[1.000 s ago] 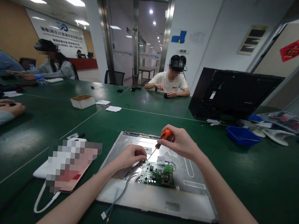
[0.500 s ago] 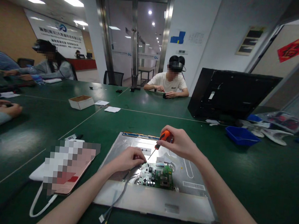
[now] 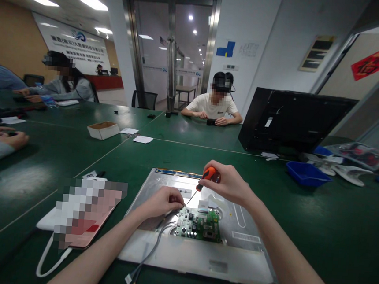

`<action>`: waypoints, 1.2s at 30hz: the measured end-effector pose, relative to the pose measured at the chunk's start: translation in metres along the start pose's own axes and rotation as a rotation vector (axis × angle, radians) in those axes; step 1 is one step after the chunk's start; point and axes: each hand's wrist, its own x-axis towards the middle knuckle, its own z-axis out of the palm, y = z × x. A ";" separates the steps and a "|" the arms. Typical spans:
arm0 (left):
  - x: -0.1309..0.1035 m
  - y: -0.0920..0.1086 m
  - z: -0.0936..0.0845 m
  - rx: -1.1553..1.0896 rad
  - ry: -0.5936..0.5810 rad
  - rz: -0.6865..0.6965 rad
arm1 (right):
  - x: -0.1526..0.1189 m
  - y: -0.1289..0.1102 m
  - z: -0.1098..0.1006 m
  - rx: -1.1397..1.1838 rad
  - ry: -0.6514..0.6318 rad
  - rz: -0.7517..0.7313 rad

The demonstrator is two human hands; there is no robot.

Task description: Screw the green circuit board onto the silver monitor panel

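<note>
A silvery metal panel [image 3: 199, 258] lies flat on the green table, with a green circuit board [image 3: 198, 224] on its middle. My right hand [image 3: 227, 180] is closed round the orange and black handle of a screwdriver [image 3: 209, 174]. The screwdriver's thin shaft slants down to the left, its tip close to the board's upper left corner. At that same corner is my left hand [image 3: 167, 202], fingers pinched together; what they hold is hidden. Grey cables [image 3: 153, 247] run from beneath it over the panel's front edge to a white connector [image 3: 128, 279].
Left of the panel lie a pink phone [image 3: 102, 223] and a white device with a cable. Farther off are a white box [image 3: 103, 130], papers, a blue tray [image 3: 307, 173] and a black monitor [image 3: 294, 122]. Other people sit across the table and at the left.
My hands and the screwdriver have hardly moved. Across the table, the person in the white shirt has shifted their hands on a small black object.
</note>
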 end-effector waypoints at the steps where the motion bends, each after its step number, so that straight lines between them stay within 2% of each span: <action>1: 0.000 0.000 0.000 -0.004 -0.002 0.004 | 0.000 0.000 0.000 0.003 0.002 -0.002; 8: -0.001 0.006 -0.002 -0.026 -0.019 0.006 | -0.001 -0.005 0.005 0.083 0.004 -0.019; 13: 0.000 0.002 0.001 -0.018 -0.007 -0.007 | 0.002 -0.011 0.007 0.129 0.078 -0.045; 17: 0.000 -0.003 0.002 -0.037 0.000 -0.005 | 0.012 -0.025 0.006 0.079 0.163 -0.080; 21: 0.000 -0.002 0.000 -0.051 -0.014 0.009 | 0.018 -0.039 0.007 -0.049 0.194 -0.080; 25: -0.001 0.003 -0.002 -0.054 -0.034 0.018 | 0.014 -0.035 0.011 -0.123 0.161 -0.066; 30: -0.002 0.003 -0.003 -0.074 -0.035 0.005 | 0.011 -0.022 0.014 -0.147 0.116 -0.138; 36: -0.002 -0.001 -0.003 -0.106 -0.058 0.015 | 0.014 -0.024 0.019 -0.192 0.043 -0.182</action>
